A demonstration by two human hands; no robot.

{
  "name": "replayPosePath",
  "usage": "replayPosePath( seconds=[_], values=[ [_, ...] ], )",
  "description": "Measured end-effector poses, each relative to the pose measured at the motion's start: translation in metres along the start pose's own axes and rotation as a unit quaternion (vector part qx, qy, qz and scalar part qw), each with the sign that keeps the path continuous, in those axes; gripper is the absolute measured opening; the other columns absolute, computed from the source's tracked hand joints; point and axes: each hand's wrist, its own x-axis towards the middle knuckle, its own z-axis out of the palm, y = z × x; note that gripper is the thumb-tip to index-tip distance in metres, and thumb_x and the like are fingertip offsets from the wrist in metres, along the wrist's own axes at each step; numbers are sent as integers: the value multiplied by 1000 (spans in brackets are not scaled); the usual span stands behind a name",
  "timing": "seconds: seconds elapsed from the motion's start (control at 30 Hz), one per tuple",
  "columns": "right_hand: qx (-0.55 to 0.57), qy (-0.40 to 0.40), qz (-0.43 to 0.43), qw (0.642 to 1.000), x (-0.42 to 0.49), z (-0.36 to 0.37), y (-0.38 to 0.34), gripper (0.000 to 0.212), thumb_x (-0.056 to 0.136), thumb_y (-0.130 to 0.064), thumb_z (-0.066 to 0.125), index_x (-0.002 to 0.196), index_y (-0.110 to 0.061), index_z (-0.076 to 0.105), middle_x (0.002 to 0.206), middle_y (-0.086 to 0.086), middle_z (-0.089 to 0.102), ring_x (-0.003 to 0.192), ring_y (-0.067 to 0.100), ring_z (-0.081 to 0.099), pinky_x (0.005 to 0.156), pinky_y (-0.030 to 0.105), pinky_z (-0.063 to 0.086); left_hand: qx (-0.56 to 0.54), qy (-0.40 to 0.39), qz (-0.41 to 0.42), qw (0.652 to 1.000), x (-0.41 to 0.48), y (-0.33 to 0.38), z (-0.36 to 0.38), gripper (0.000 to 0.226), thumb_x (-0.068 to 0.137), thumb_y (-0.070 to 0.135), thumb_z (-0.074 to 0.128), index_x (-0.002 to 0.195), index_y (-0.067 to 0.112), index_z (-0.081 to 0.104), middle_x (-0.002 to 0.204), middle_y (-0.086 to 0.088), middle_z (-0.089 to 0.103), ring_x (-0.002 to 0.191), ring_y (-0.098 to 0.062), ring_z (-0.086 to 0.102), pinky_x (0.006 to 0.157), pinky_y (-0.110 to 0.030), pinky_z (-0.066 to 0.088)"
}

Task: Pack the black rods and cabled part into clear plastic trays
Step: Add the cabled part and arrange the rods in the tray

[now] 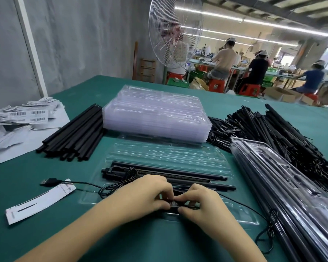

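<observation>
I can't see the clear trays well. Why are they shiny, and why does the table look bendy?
Head view: light glares white off the tray stack and the packed trays; its wide-angle lens curves the green table toward the frame edges.

My left hand (150,193) and right hand (199,201) sit over the near half of the open tray (178,154), knuckles almost touching, fingers curled down, thumbs on the near side, both pinching the small black controller (173,203) between them.
</observation>
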Motion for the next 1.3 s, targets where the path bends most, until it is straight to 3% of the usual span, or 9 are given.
replayPosePath(
  seconds=[0.23, 0.47, 0.63, 0.77, 0.87, 1.0, 1.1, 1.2, 1.3],
  values=[
    [42, -20, 55, 997, 1, -2, 1, 18, 81, -23, 69, 96, -32, 74, 79, -11, 47, 70, -3, 46, 66, 9, 36, -14, 2, -22, 1000, 9, -2, 2, 9, 80, 30, 73, 85, 26, 66, 76, 19, 52, 70, 9, 47, 63, -6, 34],
    [-7, -1, 32, 999, 2, 0, -1, 17, 81, -21, 67, 97, -25, 74, 86, -12, 54, 74, 1, 50, 72, 7, 37, 21, -25, -17, 999, 10, -1, 1, 11, 83, 31, 69, 90, 23, 68, 84, 15, 51, 84, -3, 51, 82, -28, 45],
    [-16, -14, 39, 999, -4, -4, -2, 20, 87, -18, 61, 101, -25, 74, 89, -9, 56, 86, 7, 53, 75, 9, 36, 80, -51, 2, 996, 15, 3, 0, 14, 85, 32, 66, 93, 21, 69, 85, 13, 49, 87, -6, 51, 81, -27, 44],
    [-128, 133, 183, 966, -16, -34, 15, 27, 88, -9, 51, 108, -23, 63, 108, -5, 52, 92, 14, 55, 72, 21, 39, 91, -60, 0, 994, 22, 4, -4, 14, 83, 31, 68, 91, 19, 70, 87, 9, 58, 85, -9, 54, 76, -23, 44],
    [-248, 60, 319, 913, -24, -55, 28, 10, 92, -11, 42, 83, -15, 41, 110, 5, 42, 90, 24, 56, 66, 29, 38, 100, -59, 3, 993, 21, 4, -5, 13, 83, 31, 67, 89, 20, 69, 89, 10, 58, 82, -6, 51, 70, -21, 41],
    [-263, 46, 349, 898, -29, -63, 43, 22, 91, -12, 48, 74, -15, 35, 80, -2, 43, 74, 20, 46, 55, 26, 34, 85, -52, 8, 995, 16, 1, 0, 9, 85, 35, 62, 84, 26, 64, 123, 15, 42, 114, 1, 39, 90, -25, 43],
    [-270, 75, 324, 904, -29, -65, 44, 17, 93, -16, 49, 78, -15, 40, 85, -1, 51, 84, 20, 52, 60, 27, 39, 59, -50, 15, 997, 15, 0, 3, 12, 92, 29, 53, 81, 27, 53, 152, 13, 28, 140, -1, 17, 109, -23, 29],
    [-291, 94, 283, 909, -28, -63, 41, 12, 95, -24, 48, 86, -17, 47, 98, 0, 58, 96, 20, 49, 73, 28, 42, 67, -75, -3, 995, 15, -1, 11, 13, 99, 25, 41, 86, 23, 41, 131, 0, 52, 143, -8, 21, 105, -29, 33],
    [-323, 118, 242, 907, -26, -66, 33, 13, 96, -32, 47, 96, -20, 53, 99, -3, 57, 96, 17, 50, 78, 27, 42, 83, -85, -22, 993, 13, -2, 18, 11, 102, 26, 32, 92, 22, 36, 127, -5, 54, 145, -10, 15, 102, -37, 37]
  ],
)
